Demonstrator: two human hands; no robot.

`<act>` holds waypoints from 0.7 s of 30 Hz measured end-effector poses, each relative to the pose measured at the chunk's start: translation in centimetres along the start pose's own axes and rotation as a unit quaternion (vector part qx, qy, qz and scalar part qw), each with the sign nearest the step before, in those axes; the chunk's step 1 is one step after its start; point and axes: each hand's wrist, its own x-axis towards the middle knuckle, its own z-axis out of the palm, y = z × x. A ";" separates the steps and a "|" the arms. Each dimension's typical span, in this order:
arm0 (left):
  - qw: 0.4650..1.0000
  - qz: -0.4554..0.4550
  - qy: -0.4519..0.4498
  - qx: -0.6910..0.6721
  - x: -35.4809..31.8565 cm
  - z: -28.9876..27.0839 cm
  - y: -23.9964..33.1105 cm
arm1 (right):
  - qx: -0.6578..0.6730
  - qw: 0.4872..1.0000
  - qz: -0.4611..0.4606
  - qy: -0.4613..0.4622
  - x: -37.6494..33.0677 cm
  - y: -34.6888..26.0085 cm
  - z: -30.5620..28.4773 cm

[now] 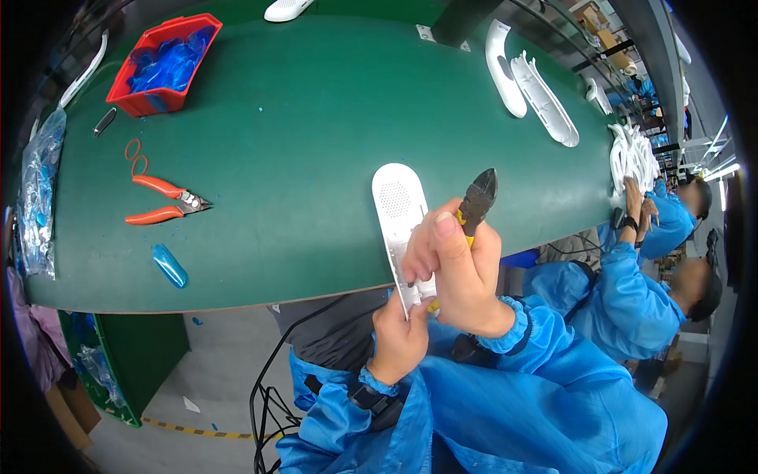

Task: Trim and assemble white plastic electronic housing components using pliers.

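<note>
A long white plastic shell (pixel 400 201) with a perforated round end tilts over the front edge of the green table. Its near end is gripped by my left hand (pixel 399 340). Just above and to the right, my right hand (pixel 462 272) is closed around a pair of diagonal cutters (pixel 478 199) with dark jaws and yellow handles. The jaws point up and away from the shell, and most of the handles are hidden by my palm. Fingers of the right hand overlap the shell's lower part, hiding some of it.
Orange-handled cutters (pixel 170 201), a shiny blue oval piece (pixel 169 266) and a red bin (pixel 146 103) of blue film lie on the left. White shells (pixel 545 99) rest at the far right, near a dark post (pixel 462 24). Co-workers in blue (pixel 632 304) sit at right.
</note>
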 end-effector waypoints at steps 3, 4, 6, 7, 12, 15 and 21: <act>1.000 -0.001 0.005 0.004 0.0 0.1 0.1 | -0.009 1.000 0.009 0.014 0.0 -0.1 0.2; 1.000 -0.001 0.005 0.006 0.0 0.1 0.2 | -0.010 1.000 0.013 0.016 0.0 -0.2 0.3; 1.000 -0.003 0.008 0.008 0.0 0.1 0.1 | -0.010 0.999 0.023 0.021 0.1 -0.2 0.4; 1.000 -0.003 0.011 0.008 0.0 0.1 0.1 | -0.014 0.999 0.024 0.026 0.1 -0.1 0.4; 1.000 0.002 -0.015 0.027 -0.2 -0.3 -0.4 | -0.073 0.996 0.005 0.047 -0.1 0.2 0.6; 1.000 -0.003 0.008 0.019 0.0 -0.1 -0.2 | -0.101 0.994 -0.015 0.031 -0.4 0.6 0.2; 0.999 -0.032 -0.008 -0.035 0.1 -0.1 0.8 | -0.051 0.997 -0.012 0.048 -0.1 0.3 0.2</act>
